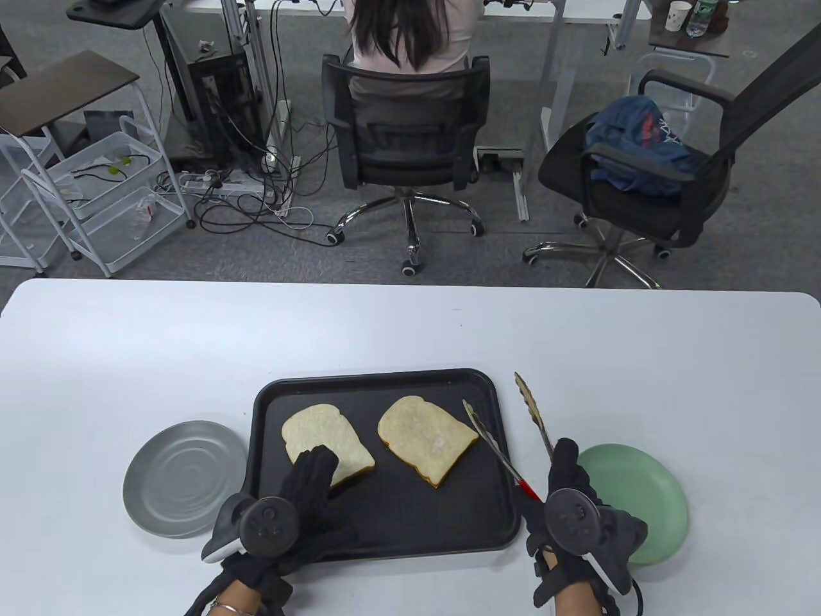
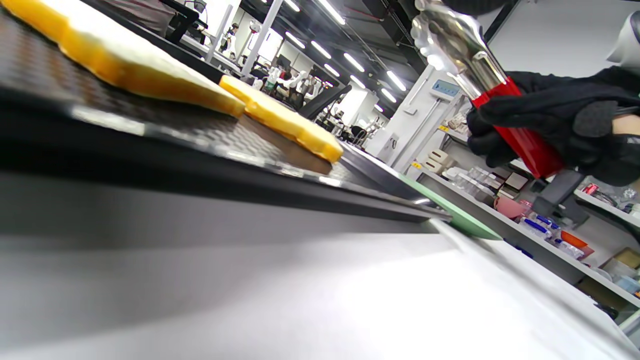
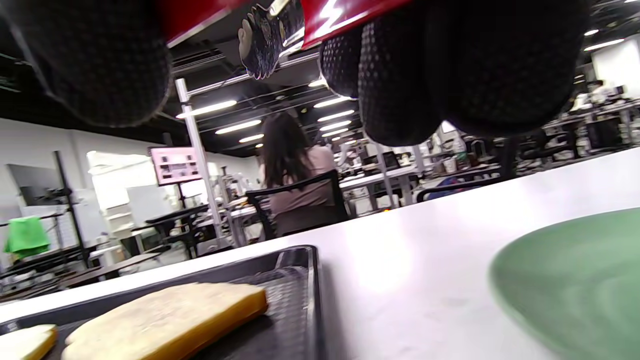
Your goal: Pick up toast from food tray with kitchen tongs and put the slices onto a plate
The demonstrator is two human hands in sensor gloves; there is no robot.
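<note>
right hand (image 1: 567, 507) grips open tongs (image 1: 507, 433), nearer toast slice (image 1: 426, 439) just forward-left of it, left hand (image 1: 301, 507) idle.

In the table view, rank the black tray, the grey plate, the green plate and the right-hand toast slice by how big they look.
1. Black tray, clearly largest.
2. Grey plate and green plate: about alike; the right hand covers part of the green one, so no ranking.
3. Right-hand toast slice, smallest.

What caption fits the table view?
Right hand holds open tongs over the tray; two toast slices wait.
</note>
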